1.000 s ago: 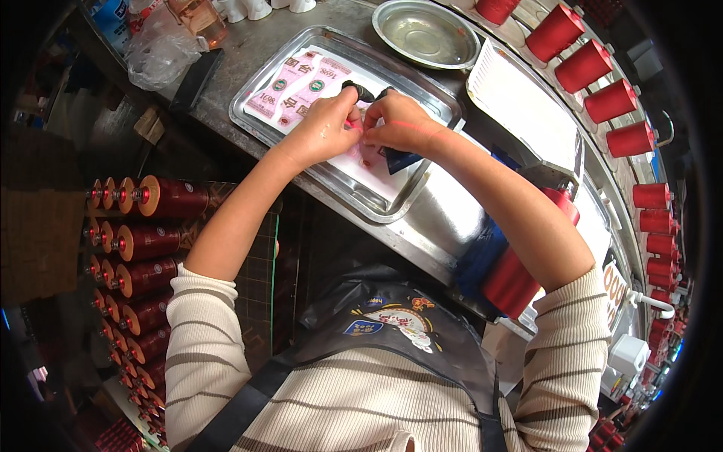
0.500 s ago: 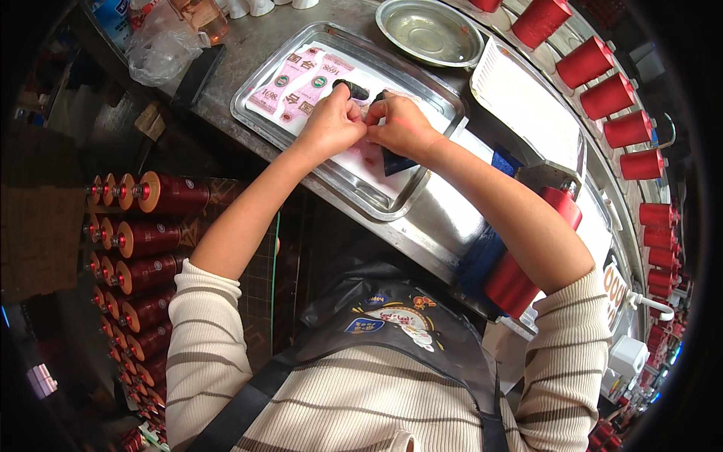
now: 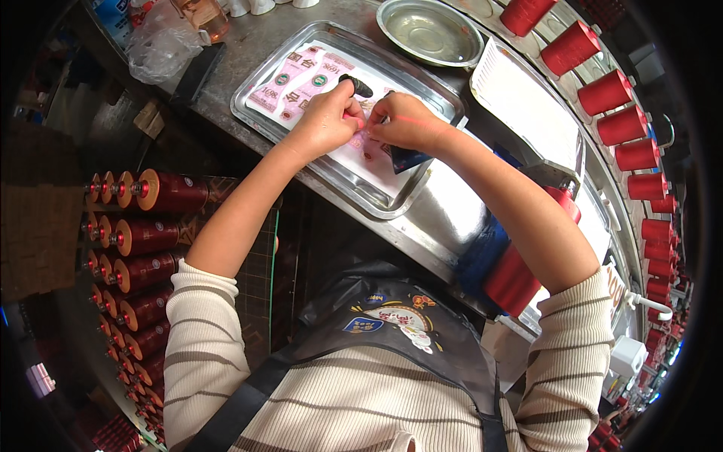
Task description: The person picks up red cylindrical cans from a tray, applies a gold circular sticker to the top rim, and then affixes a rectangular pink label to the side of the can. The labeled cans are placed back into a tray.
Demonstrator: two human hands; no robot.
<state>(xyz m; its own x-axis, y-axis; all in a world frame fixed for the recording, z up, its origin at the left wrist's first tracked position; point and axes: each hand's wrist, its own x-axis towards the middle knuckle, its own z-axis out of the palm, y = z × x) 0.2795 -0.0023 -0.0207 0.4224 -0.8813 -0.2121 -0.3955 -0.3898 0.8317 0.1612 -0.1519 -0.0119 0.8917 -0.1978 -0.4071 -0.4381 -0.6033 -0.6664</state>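
Both my hands work over a metal tray (image 3: 248,120) that holds a white sheet of pink-printed labels (image 3: 301,79). My left hand (image 3: 327,119) is closed, thumb against curled fingers, above the middle of the sheet. A short black piece (image 3: 360,87) sticks out past its index finger; whether it is worn or held I cannot tell. Close by on the right, my right hand (image 3: 407,124) is pinched, its fingertips facing the left ones. Anything between the fingertips is too small to make out. A flat dark blue piece (image 3: 409,158) shows below my right hand, partly covered by it.
A round metal basin (image 3: 429,34) with liquid stands behind the tray, beside a white ribbed tray (image 3: 527,98). Red cylinders (image 3: 605,92) line a curved conveyor at right. One red cylinder (image 3: 512,279) lies near my right forearm. Dark red bottles (image 3: 169,192) are stacked at left.
My hands have drawn slightly apart, the right one shifting right and the left one slightly left. The red cylinders on the conveyor have moved along toward the lower right.
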